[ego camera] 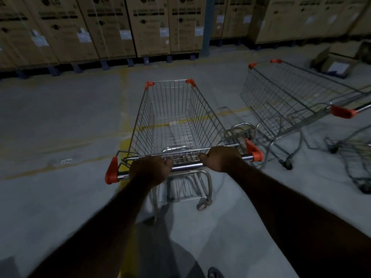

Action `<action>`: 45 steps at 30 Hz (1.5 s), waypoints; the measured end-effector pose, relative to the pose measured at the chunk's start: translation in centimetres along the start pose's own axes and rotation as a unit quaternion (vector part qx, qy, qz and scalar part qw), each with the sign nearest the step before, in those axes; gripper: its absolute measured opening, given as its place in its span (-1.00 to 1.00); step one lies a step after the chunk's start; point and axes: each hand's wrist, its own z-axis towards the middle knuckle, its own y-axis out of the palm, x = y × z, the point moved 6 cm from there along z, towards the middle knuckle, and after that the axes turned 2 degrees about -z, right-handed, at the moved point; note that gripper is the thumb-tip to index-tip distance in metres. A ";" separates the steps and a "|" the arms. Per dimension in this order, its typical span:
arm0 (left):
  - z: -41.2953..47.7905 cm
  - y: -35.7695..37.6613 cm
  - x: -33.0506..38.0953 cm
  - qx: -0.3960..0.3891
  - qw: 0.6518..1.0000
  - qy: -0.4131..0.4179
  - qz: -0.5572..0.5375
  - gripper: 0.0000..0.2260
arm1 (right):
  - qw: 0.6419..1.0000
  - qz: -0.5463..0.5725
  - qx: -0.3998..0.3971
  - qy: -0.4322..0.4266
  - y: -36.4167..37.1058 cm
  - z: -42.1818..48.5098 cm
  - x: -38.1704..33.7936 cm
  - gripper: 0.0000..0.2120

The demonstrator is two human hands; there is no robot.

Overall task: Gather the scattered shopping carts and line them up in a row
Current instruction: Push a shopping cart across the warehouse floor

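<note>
Carts to be lined up: one in hand, two waiting at the right

Hands first, from left to right. The left hand has its grip closed fully around the handle bar of the middle cart, near the left orange end cap. The right hand is closed on the same bar, nearer to the right cap. The basket of this cart is empty and points away from the person, toward the wall of cardboard boxes.

To do this step well, I think both hands should push evenly, so the cart does not turn by itself. It should be steered to the right, until it stands parallel beside the second cart, or slides into it from behind. The painted yellow line on the floor can serve as a guide. A slow approach seems wise, because the two frames are already close near the right cap.

Count: three carts are visible. One is held, one stands just to its right at an angle, and a third cart is cut by the right edge. Hands: two.
</note>
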 end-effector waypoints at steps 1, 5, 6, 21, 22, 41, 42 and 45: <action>0.1 0.0 -0.1 -0.021 1.000 -0.008 -0.010 -0.42 | 1.000 0.003 0.000 0.013 0.2 -0.5 0.0 -0.34; -0.4 -0.4 0.4 -0.018 0.998 0.061 0.002 -0.43 | 0.998 0.011 0.012 0.059 0.7 -3.1 -0.2 -0.35; -0.6 -0.4 0.3 -0.009 0.997 0.077 0.004 -0.40 | 0.998 0.008 0.011 0.066 0.9 -3.7 -0.3 -0.34; 1.4 0.0 4.5 0.011 0.978 0.206 0.042 -0.44 | 0.971 0.113 -0.070 0.198 3.4 -11.8 0.3 -0.35; 1.4 0.1 5.1 0.008 0.975 0.217 0.040 -0.45 | 0.969 0.128 -0.087 0.191 3.5 -12.4 0.3 -0.45; -1.8 -0.1 18.3 -0.010 0.920 0.391 0.019 -0.37 | 0.917 0.257 -0.117 0.283 5.1 -23.7 4.4 -0.61; -2.1 0.0 19.0 -0.012 0.917 0.399 0.019 -0.37 | 0.916 0.260 -0.108 0.286 5.3 -24.2 4.8 -0.62; -3.4 0.2 21.2 -0.012 0.909 0.417 0.029 -0.38 | 0.913 0.259 -0.117 0.291 5.8 -25.9 5.9 -0.66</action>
